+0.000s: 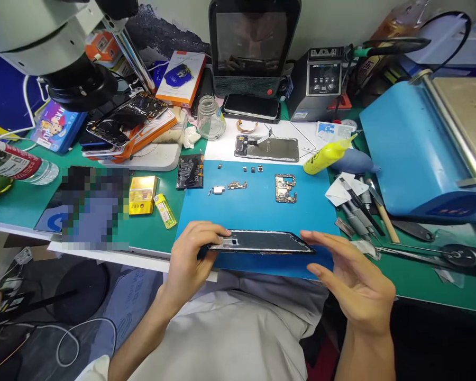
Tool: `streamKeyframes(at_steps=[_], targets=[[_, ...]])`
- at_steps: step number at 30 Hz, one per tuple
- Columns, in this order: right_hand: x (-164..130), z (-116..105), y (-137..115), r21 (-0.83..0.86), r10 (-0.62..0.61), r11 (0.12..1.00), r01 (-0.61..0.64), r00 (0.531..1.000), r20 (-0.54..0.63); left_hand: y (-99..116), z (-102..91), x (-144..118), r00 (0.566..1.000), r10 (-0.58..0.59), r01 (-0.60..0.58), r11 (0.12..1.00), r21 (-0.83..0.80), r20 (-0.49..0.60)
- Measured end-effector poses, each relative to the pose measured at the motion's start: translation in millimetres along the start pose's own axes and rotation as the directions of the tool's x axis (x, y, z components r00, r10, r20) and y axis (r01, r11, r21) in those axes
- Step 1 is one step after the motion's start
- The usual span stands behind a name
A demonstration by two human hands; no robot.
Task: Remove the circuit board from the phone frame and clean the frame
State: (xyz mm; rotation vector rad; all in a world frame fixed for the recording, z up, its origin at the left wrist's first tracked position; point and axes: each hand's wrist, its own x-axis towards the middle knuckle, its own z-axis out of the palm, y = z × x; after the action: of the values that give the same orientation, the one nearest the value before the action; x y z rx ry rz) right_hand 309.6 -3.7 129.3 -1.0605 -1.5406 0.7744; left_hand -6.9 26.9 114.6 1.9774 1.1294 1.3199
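Note:
A dismantled phone frame [262, 242] lies flat just above the near edge of the blue mat [257, 214]. My left hand [192, 254] grips its left end, thumb on top. My right hand [351, 278] is spread with fingers apart; its fingertips reach the frame's right end without closing on it. Farther back on the mat lie a circuit board [285, 188], a flex part [235, 186], a small metal piece [218, 189] and several tiny components [253, 169]. A phone back shell [266, 148] rests on white paper behind the mat.
Microscope head [55, 47] overhangs the far left. Stacked phones [127, 124], a glass jar [210, 117], a yellow bottle [327, 154], tweezers and tools [360, 206], a blue machine [424, 153], a soldering station [321, 82] and a monitor [254, 47] crowd the green bench [150, 227].

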Motion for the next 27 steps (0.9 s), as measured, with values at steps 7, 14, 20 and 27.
streamKeyframes(at_steps=[7,14,20,27], targets=[[1.2,3.9,1.6,-0.113,0.027,0.993,-0.033,0.998,-0.058,1.7,3.4,1.5,0.997,-0.08,0.08,0.997,0.019,0.006],[0.7,4.0,1.5,-0.187,0.021,0.982,-0.035,0.997,-0.076,25.3,-3.0,1.6,0.991,-0.133,0.134,0.989,0.063,-0.02],[-0.7,-0.6,8.5,-0.157,-0.047,0.987,0.032,0.994,-0.095,30.5,-1.1,2.6,0.971,-0.239,0.24,0.965,0.105,-0.023],[2.4,3.9,3.8,-0.169,-0.053,0.985,0.038,0.995,-0.083,23.8,-1.2,3.6,0.955,-0.297,0.297,0.95,0.1,-0.012]])
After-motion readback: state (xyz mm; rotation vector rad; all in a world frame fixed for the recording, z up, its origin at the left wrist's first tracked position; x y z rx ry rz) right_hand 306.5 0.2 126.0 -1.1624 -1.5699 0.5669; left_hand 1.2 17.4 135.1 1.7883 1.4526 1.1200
